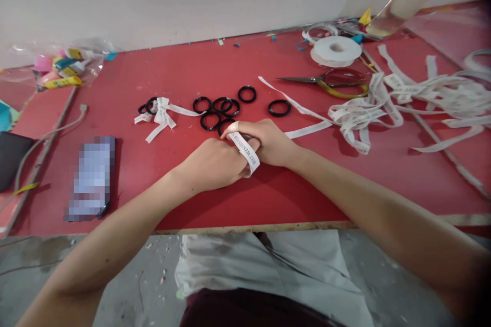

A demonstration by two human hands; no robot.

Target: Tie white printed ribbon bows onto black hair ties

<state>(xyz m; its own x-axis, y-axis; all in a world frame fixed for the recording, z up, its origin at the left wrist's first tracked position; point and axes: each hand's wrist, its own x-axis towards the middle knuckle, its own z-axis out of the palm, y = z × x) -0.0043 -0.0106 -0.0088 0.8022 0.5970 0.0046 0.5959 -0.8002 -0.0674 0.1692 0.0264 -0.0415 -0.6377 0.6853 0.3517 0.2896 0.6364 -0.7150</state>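
My left hand (pixel 215 164) and my right hand (pixel 273 142) meet over the red table, fingers closed together. A white printed ribbon (pixel 248 156), lettered "BEST WISHES FOR YOU", loops over the fingers, pinched between the hands. My left fingertips are mostly hidden, so whether a ring is also held cannot be seen. Just beyond the hands lie several black elastic hair ties (pixel 210 120), some overlapping. One hair tie (pixel 280 108) lies apart to the right. Farther left, black hair ties with white ribbon bows (pixel 163 112) are bunched together.
Scissors (pixel 326 83) with yellow handles lie beside a white ribbon roll (pixel 336 51). A heap of loose ribbon (pixel 433 93) covers the right side. At left are a phone (pixel 92 179), a cable (pixel 49 135) and a plastic bag (pixel 72 64) of colourful items. A wall (pixel 172 0) stands behind.
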